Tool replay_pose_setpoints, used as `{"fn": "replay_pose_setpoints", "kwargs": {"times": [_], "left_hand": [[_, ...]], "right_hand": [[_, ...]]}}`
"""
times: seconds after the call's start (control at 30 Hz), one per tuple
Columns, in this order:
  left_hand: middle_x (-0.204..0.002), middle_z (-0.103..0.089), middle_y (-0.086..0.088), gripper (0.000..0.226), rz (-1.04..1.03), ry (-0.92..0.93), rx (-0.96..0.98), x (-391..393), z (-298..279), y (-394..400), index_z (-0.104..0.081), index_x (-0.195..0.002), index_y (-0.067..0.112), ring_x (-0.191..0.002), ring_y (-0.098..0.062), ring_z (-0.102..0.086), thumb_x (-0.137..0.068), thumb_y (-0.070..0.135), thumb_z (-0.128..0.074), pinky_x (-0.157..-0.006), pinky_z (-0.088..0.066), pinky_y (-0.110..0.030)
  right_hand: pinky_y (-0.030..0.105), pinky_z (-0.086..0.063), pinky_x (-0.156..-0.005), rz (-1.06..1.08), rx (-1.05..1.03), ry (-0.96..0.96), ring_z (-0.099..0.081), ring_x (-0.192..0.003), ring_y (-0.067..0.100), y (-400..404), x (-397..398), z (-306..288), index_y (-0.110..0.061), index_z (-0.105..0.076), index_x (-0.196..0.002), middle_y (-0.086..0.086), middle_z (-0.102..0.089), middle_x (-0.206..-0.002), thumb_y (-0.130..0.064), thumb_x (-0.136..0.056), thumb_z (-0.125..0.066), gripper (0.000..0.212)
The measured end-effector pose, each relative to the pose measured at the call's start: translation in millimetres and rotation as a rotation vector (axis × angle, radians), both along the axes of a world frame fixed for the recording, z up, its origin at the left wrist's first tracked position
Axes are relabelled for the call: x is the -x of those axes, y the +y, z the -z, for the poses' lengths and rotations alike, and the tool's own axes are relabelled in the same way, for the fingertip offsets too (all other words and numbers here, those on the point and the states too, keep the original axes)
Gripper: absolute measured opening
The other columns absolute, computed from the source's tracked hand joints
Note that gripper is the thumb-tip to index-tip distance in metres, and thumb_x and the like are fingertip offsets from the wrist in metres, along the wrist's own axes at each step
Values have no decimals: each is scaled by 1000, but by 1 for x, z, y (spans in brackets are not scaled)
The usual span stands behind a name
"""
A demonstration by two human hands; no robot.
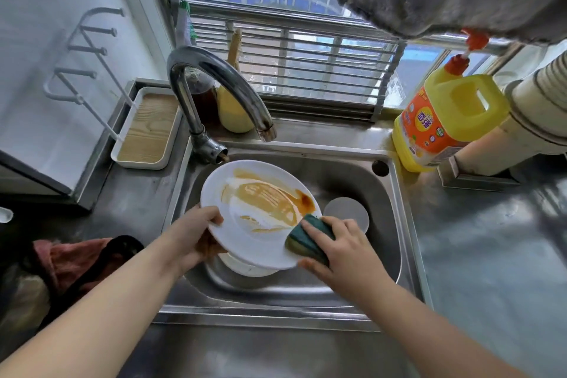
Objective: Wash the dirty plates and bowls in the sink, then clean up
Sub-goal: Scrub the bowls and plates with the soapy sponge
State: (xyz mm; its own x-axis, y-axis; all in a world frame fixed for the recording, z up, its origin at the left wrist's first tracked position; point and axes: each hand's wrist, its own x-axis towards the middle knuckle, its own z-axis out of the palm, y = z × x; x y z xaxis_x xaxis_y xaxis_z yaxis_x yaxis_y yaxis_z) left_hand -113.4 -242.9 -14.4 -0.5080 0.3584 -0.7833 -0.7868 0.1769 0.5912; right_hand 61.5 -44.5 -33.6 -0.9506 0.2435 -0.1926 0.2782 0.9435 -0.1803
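over the sink (395, 242), the left hand (196, 233) grips a sauce-smeared plate (245, 193) at its 8 o'clock rim while the right hand (340, 242) pinches a sponge (306, 238) at 4 o'clock, scrubbing under way; next, likely, strokes toward the stain at center.

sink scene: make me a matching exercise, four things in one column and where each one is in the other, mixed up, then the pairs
Things:
1. white plate
2. sponge
3. detergent bottle
4. wooden-bottomed tray

Places:
A. on the counter left of the tap
B. held over the sink by the left hand
C. on the counter right of the sink
D. gripped in the right hand, against the plate's rim

Pairs: 1-B, 2-D, 3-C, 4-A
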Motion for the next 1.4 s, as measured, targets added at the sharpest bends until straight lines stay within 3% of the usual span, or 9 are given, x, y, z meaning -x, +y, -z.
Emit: {"fn": "replay_pose_setpoints", "kwargs": {"times": [0.2, 0.33, 0.57, 0.73, 0.87, 1.0, 1.13, 1.3, 1.4], "left_hand": [[-99, -70, -16, 30, -24, -63, -71, 3, -5, 4, -62, -111, 8, -94, -32, -63, -87, 17, -45, -79, -52, -38], [-106, -69, -20, 31, -80, -111, -186, -33, -5, 34, -57, -115, 3, -94, -30, -65, -91, 5, -39, -74, -59, -40], [-104, -69, -17, 43, -117, 0, -197, -49, 1, 31, -51, -123, 13, -88, -35, -68, -90, -9, -34, -55, -58, -43], [-90, -71, -9, 44, -81, 22, -138, -55, -2, 40, -56, -107, 19, -73, -26, -69, -88, -13, -34, -51, -58, -40], [-94, -69, -19, 42, -62, 23, -94, -53, 1, 31, -58, -105, 13, -75, -32, -66, -85, -15, -33, -49, -58, -41], [-91, -63, -10, 38, -16, 20, -73, -57, -4, 40, -53, -97, 16, -79, -28, -61, -87, -14, -33, -49, -57, -40], [-87, -68, -19, 39, 63, 26, -12, -51, 4, 44, -56, -102, 10, -71, -33, -66, -84, -14, -31, -53, -59, -43], [-96, -67, -14, 36, 99, 6, 5, -54, 7, 49, -55, -103, 13, -84, -31, -66, -88, -11, -33, -64, -60, -48], [-93, -68, -18, 38, 77, -4, 22, -50, 8, 54, -53, -110, 10, -73, -32, -69, -86, -11, -31, -55, -59, -44]], "right_hand": [[47, -51, -78, -50, -150, 271, -59, -89, 35, -15, 0, -15, -24, -67, -118, 14, -64, -117, -30, -54, -84, 66], [46, -51, -69, 95, -130, 248, -62, -81, 36, -36, 23, -15, -24, -71, -112, 14, -68, -107, -22, -49, -89, 65], [42, -52, -82, -81, 50, 170, -59, -91, 30, -16, 5, 3, -29, -59, -129, 9, -62, -121, -58, -88, -41, 54], [38, -29, -104, 257, 202, 89, -34, -122, 26, -37, 9, 1, -40, -40, -142, 4, -36, -144, -65, -85, -14, 68], [39, -33, -105, 80, 359, 135, -42, -120, 28, -46, 4, 7, -39, -47, -139, 5, -46, -137, -69, -86, -23, 65], [36, -31, -106, 357, 211, -132, -34, -121, 25, -5, 7, 23, -40, -37, -144, 2, -38, -142, -59, -94, -34, 54], [24, -23, -109, 278, 566, 50, -28, -128, 15, -57, -2, 11, -41, -39, -142, -5, -35, -140, -55, -91, -46, 53], [35, -29, -109, 449, 381, -145, -32, -124, 24, -7, 0, 35, -38, -36, -145, 1, -38, -140, -50, -95, -45, 52], [31, -27, -110, 390, 509, 22, -30, -126, 19, -38, 4, 25, -37, -41, -143, -1, -37, -137, -52, -94, -46, 51]]}}
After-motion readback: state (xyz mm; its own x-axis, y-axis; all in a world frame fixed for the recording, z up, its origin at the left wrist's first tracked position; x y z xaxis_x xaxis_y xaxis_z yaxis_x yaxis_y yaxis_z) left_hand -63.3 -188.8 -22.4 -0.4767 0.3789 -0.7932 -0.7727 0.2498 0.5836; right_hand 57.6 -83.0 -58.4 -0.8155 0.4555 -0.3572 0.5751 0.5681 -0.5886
